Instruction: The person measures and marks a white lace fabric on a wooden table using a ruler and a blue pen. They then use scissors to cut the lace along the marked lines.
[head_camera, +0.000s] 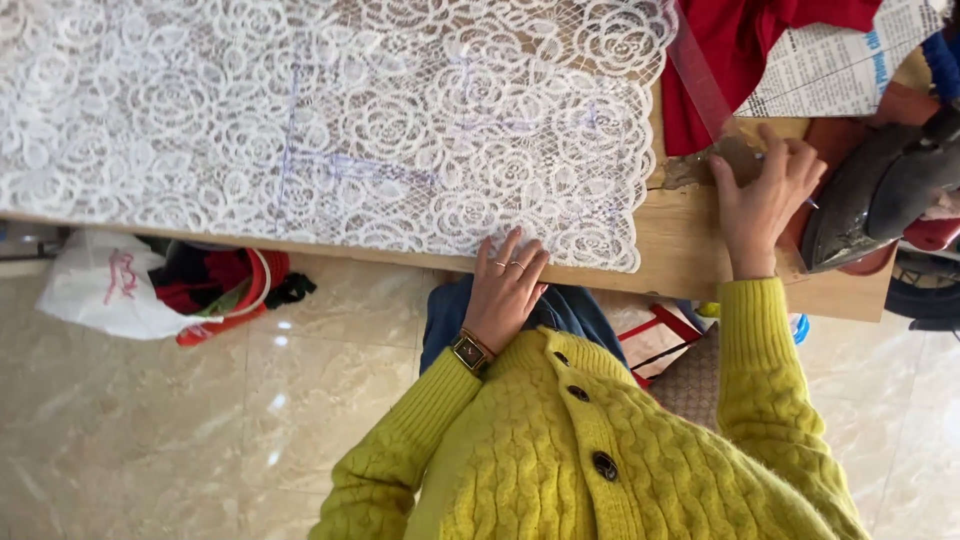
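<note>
My left hand (505, 290) lies flat with fingers spread on the near edge of the white lace fabric (330, 120), low in the middle of the frame; its grip is loose, closed on nothing, just pressing the lace to the wooden surface (680, 250). I count two rings on that hand and one wristwatch (470, 351). My right hand (762, 195), at the right of the frame, rests fingers-down on the surface near a brownish scrap (712, 163); a thin blue thing shows past the fingers, but I cannot tell whether the grip has hold of it.

The lace is one sheet covering the upper left and centre, cut off by the top and left edges, with faint blue lines drawn across it. One clear ruler (698, 75) slants over one red cloth (740, 50) at upper right, beside one printed paper sheet (850, 60). One dark iron (880, 190) sits at the right edge, partly cut off. Three dark buttons show on my yellow cardigan (590, 450). Below the surface at left, one white plastic bag (105, 285) lies on the tiled floor beside a red bundle, hard to make out.
</note>
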